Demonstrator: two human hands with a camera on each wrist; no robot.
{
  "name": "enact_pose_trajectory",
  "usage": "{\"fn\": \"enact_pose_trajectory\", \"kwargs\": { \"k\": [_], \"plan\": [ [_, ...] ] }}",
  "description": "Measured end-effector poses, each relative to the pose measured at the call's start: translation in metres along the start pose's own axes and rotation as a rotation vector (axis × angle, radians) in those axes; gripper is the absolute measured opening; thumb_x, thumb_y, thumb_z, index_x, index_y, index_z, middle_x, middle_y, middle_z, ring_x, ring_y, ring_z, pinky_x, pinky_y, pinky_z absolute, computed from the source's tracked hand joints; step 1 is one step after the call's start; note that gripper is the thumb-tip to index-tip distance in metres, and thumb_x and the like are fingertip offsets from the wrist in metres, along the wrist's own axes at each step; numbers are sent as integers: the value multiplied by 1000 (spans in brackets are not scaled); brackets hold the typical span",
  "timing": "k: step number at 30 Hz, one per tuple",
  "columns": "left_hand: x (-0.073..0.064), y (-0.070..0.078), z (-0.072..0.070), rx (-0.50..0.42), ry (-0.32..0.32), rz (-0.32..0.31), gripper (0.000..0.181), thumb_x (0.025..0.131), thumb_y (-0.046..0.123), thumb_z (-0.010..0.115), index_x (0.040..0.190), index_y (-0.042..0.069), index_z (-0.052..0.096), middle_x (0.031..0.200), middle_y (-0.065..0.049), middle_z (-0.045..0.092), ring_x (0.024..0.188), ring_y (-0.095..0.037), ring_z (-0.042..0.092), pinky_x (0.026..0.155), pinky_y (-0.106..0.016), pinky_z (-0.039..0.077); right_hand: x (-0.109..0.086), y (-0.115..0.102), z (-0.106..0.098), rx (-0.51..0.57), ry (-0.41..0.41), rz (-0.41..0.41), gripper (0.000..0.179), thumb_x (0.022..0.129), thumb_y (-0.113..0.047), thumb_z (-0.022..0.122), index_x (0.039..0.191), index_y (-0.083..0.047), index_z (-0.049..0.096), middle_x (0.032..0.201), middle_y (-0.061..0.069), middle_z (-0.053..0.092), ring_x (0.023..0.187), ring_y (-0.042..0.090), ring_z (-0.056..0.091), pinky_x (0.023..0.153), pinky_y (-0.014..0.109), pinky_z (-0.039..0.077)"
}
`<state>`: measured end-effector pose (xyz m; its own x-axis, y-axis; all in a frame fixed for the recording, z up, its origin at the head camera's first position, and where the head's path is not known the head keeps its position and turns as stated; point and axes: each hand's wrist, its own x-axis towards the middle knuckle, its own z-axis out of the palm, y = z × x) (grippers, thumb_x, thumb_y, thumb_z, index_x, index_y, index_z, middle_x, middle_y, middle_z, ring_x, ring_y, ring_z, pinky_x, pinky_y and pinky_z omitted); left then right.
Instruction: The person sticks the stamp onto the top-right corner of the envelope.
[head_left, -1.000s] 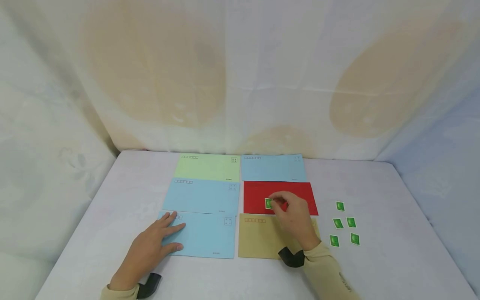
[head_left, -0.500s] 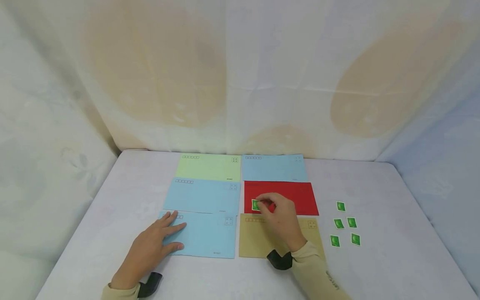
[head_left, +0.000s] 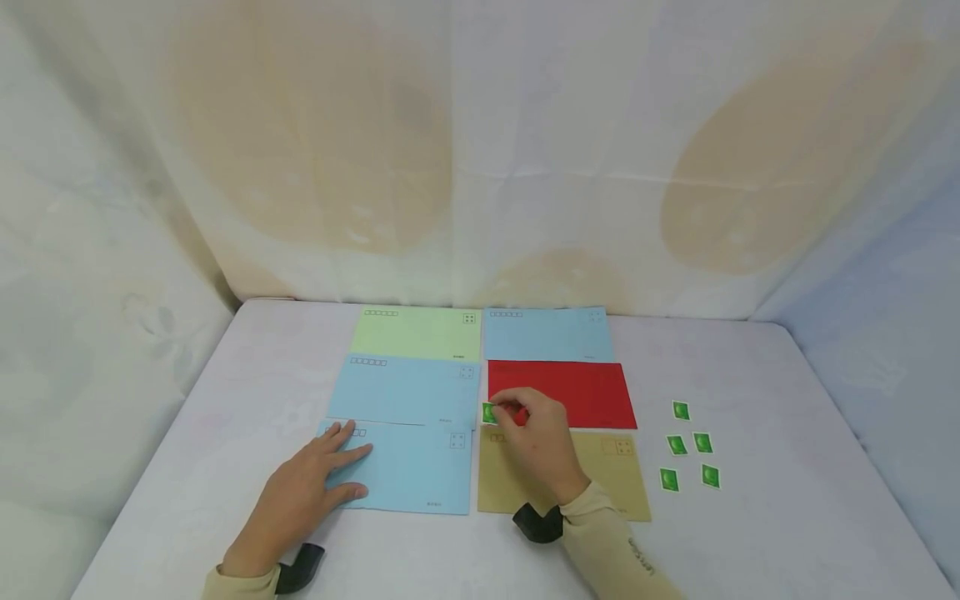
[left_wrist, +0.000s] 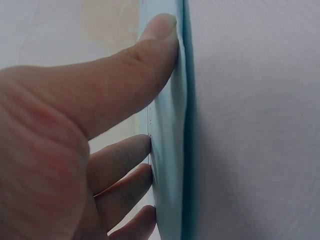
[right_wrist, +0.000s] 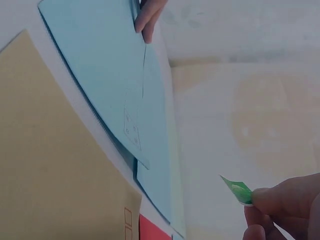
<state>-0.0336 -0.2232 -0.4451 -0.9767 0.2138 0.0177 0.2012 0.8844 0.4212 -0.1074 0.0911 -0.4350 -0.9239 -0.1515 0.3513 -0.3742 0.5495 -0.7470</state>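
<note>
Between thumb and fingertips, my right hand (head_left: 542, 437) pinches a green postage stamp (right_wrist: 239, 191) with a white border. In the head view the stamp overlaps the left edge of the red envelope (head_left: 585, 387), and the hand reaches across the brown envelope (head_left: 555, 483). My left hand (head_left: 300, 492) rests with spread fingers on the left part of the nearest blue envelope (head_left: 420, 475). In the left wrist view its thumb and fingertips press on that envelope's surface. A printed stamp box shows at the envelope's upper right corner.
Behind lie another blue envelope (head_left: 405, 392), a light green envelope (head_left: 416, 337) and a blue one (head_left: 547, 337) at the back right. Several loose green stamps (head_left: 677, 445) lie on the white table (head_left: 780, 400) to the right. A patterned curtain (head_left: 480, 167) hangs behind the table.
My right hand has moved left with the stamp, from over the middle of the red envelope to its left edge. The left hand has stayed in place.
</note>
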Motion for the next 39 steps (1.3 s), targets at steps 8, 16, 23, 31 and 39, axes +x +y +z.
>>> {"fn": "enact_pose_trajectory", "kwargs": {
  "k": [8, 16, 23, 31, 39],
  "plan": [
    [0, 1, 0, 1, -11, -13, 60, 77, 35, 84, 132, 14, 69, 152, -14, 47, 143, -38, 38, 103, -59, 44, 0, -3, 8, 21, -9, 24, 16, 85, -6, 79, 100, -8, 75, 87, -2, 68, 75, 11, 58, 64, 22, 52],
    [0, 2, -1, 6, -10, -10, 60, 77, 35, 84, 131, 14, 69, 152, -14, 47, 143, -38, 39, 103, -59, 44, 0, -8, 16, 58, -46, 35, 14, 87, -5, 77, 100, -8, 76, 88, -3, 68, 76, 12, 58, 67, 23, 53],
    [0, 1, 0, 4, -17, -20, 60, 77, 36, 83, 132, 14, 69, 152, -14, 47, 143, -38, 38, 102, -60, 44, 1, -14, 25, 82, -69, 58, 12, 88, -5, 76, 99, -9, 76, 90, -3, 69, 77, 12, 58, 64, 22, 53],
    [0, 0, 1, 16, -17, -22, 61, 78, 37, 83, 132, 15, 69, 152, -14, 47, 143, -38, 38, 103, -60, 44, 0, -17, 33, 109, -91, 64, 10, 89, -5, 74, 98, -9, 76, 89, -3, 70, 78, 12, 58, 64, 23, 52],
    [1, -1, 1, 25, -13, -14, 61, 77, 37, 84, 132, 15, 69, 152, -14, 47, 143, -38, 39, 102, -59, 45, 1, -17, 43, 128, -91, 73, 9, 90, -5, 72, 96, -10, 77, 86, -6, 69, 76, 11, 58, 58, 22, 49]
  ]
}}
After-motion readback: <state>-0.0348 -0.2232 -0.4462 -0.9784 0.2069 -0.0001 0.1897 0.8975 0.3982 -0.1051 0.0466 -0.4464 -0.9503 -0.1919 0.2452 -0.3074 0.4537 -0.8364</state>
